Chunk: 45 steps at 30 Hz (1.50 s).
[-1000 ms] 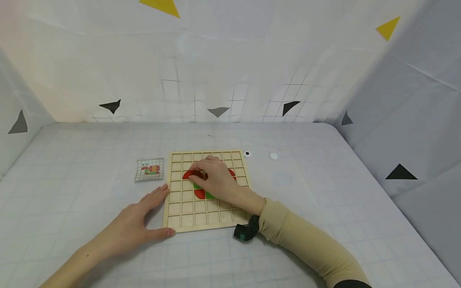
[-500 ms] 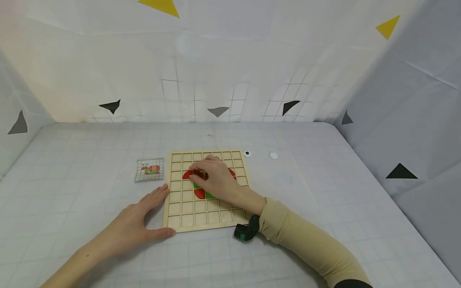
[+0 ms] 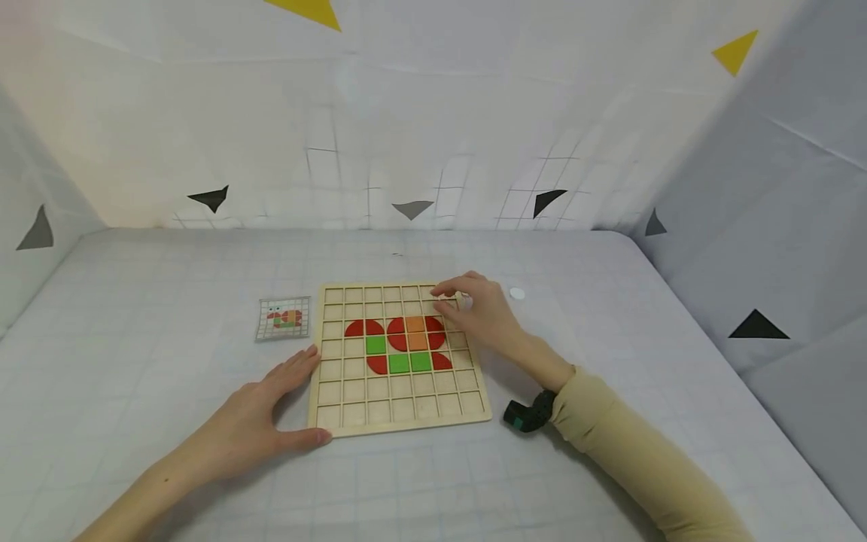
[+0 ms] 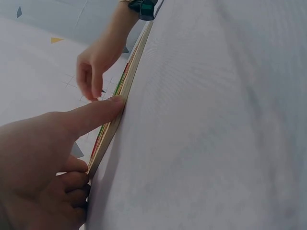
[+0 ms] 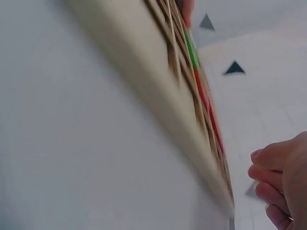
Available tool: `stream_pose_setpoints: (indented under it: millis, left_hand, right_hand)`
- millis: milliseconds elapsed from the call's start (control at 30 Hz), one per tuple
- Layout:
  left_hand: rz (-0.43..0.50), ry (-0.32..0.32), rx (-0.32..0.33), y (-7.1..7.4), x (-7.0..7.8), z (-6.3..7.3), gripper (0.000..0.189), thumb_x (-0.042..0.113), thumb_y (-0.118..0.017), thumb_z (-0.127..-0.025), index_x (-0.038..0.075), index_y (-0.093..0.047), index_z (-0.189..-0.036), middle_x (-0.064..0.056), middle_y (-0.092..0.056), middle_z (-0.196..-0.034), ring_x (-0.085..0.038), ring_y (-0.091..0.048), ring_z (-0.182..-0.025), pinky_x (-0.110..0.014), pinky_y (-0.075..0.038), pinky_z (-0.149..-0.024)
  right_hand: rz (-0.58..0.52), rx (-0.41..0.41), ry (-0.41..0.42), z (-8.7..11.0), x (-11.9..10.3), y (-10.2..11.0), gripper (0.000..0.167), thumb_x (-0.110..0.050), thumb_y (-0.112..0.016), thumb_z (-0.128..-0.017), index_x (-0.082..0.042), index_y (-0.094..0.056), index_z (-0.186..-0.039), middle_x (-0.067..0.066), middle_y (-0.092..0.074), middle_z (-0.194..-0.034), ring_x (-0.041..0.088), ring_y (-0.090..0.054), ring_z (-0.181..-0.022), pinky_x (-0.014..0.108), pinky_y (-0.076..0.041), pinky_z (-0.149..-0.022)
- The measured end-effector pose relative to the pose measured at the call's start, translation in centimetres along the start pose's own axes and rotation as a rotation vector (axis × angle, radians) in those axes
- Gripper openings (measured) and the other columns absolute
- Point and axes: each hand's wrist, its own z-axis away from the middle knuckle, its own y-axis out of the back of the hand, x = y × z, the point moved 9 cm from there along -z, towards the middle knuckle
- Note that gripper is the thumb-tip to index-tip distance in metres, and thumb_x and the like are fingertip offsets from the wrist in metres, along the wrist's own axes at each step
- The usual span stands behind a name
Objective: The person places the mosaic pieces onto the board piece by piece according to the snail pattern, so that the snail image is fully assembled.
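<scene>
My left hand (image 3: pixel 274 403) steadies the lower left corner of a pale wooden grid board (image 3: pixel 379 414). Its fingers lie along the left side, and the thumb presses the front edge. In the board's cells sit red quarter-round tiles (image 3: pixel 375 327), green square tiles (image 3: pixel 400 363) and orange square tiles (image 3: pixel 415 324). Over the board's upper right corner hovers my right hand (image 3: pixel 484 312); its thumb and index finger are bent with a gap between their tips, and no tile shows there. The right wrist view has these fingers (image 5: pixel 271 172) beyond the far end of the board.
A small picture card (image 3: pixel 283 318) with a coloured tile figure on a grid lies left of the board. Right of the right hand, a white disc (image 3: pixel 517 293) rests on the table (image 3: pixel 596 339). Behind the table hangs a white cloth (image 3: pixel 406 113).
My right hand has left the tiles and moved right to the board's upper right corner. The tiles it covered now show; the eye disc there is now hidden. My left hand has stayed put.
</scene>
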Motion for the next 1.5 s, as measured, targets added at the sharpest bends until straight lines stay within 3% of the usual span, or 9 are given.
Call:
stream_pose_setpoints:
  millis: [267,500,833,1100,1333,1500]
  left_hand:
    - [0.004,-0.006,-0.005,-0.1,0.1,0.0,0.107,0.07,-0.075,-0.073,0.022,-0.031,-0.158,0.004,-0.028,-0.164,-0.034,-0.028,-0.15,-0.067,-0.03,-0.112]
    - [0.0,-0.004,-0.004,0.0,0.1,0.0,0.107,0.071,-0.074,-0.073,0.024,-0.03,-0.158,0.005,-0.028,-0.164,-0.033,-0.028,-0.15,-0.067,-0.03,-0.112]
    - [-0.002,-0.009,-0.004,0.1,0.2,0.0,0.107,0.071,-0.073,-0.074,0.023,-0.03,-0.159,0.004,-0.028,-0.165,-0.034,-0.027,-0.15,-0.067,-0.029,-0.113]
    - [0.003,-0.011,-0.005,0.0,0.2,0.0,0.108,0.071,-0.074,-0.073,0.023,-0.029,-0.159,0.004,-0.027,-0.165,-0.034,-0.027,-0.15,-0.065,-0.03,-0.113]
    - [0.004,-0.007,-0.008,0.0,0.1,0.0,0.109,0.072,-0.073,-0.073,0.022,-0.029,-0.159,0.004,-0.027,-0.165,-0.034,-0.027,-0.15,-0.066,-0.029,-0.113]
    - [0.002,-0.006,-0.008,0.0,0.1,0.0,0.109,0.072,-0.073,-0.073,0.022,-0.03,-0.159,0.003,-0.027,-0.165,-0.034,-0.027,-0.15,-0.067,-0.028,-0.113]
  right_hand:
    - [0.108,0.121,-0.1,2.7,6.1,5.6,0.02,-0.009,-0.079,-0.085,-0.009,-0.076,-0.105,0.007,-0.073,-0.094,0.022,-0.062,-0.093,0.04,-0.047,-0.079]
    - [0.174,0.151,-0.067,4.2,9.1,7.4,0.024,0.003,-0.076,-0.081,-0.003,-0.075,-0.104,0.012,-0.073,-0.098,0.028,-0.062,-0.094,0.041,-0.046,-0.082]
    - [0.182,0.177,-0.082,4.2,9.7,7.5,0.017,0.0,-0.076,-0.085,-0.002,-0.074,-0.102,0.013,-0.074,-0.098,0.028,-0.068,-0.092,0.043,-0.052,-0.083]
    - [0.173,0.237,-0.095,4.3,9.8,8.0,0.014,-0.008,-0.071,-0.093,-0.003,-0.074,-0.105,0.01,-0.075,-0.095,0.022,-0.067,-0.085,0.027,-0.048,-0.075]
    - [0.177,0.186,-0.138,4.4,10.2,7.5,0.019,-0.01,-0.076,-0.09,-0.005,-0.073,-0.108,0.012,-0.073,-0.101,0.028,-0.065,-0.095,0.041,-0.049,-0.084]
    - [0.184,0.185,-0.13,4.4,10.2,7.5,0.022,-0.009,-0.08,-0.085,-0.005,-0.074,-0.106,0.011,-0.072,-0.098,0.027,-0.064,-0.093,0.041,-0.048,-0.082]
